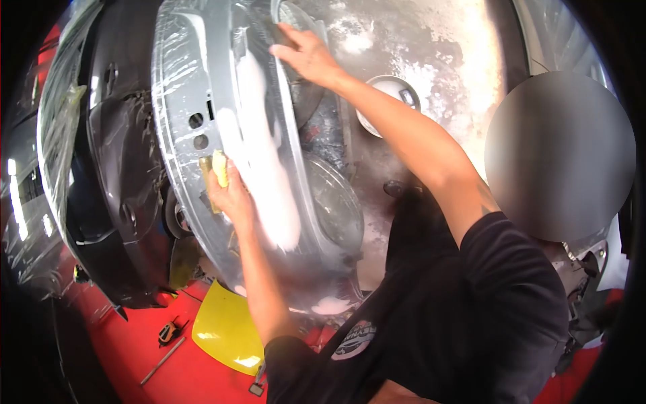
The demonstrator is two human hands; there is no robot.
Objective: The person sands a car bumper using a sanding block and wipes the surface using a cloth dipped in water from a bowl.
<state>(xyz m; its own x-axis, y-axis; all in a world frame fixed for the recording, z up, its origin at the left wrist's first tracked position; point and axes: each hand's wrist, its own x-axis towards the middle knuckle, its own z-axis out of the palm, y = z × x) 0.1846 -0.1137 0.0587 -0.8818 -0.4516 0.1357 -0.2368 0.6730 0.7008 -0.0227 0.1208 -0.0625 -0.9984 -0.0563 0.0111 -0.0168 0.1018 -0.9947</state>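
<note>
A large grey car body panel [192,74] runs down the middle of the head view, with long smooth white patches [259,161] along it and two round holes beside a slot. My left hand [230,195] is closed around a yellow sanding block [219,168], which lies against the panel just below the holes. The hand hides part of the block. My right hand [309,57] is at the panel's upper right edge, its thumb and fingers apart, holding nothing.
Dark car parts [124,148] and clear plastic film [64,128] stand at left. A yellow panel [229,330], a tape measure [168,332] and a thin rod [163,360] lie on the red floor [118,343]. A round white object [369,121] sits beyond my right arm. A blurred oval [560,155] covers the right side.
</note>
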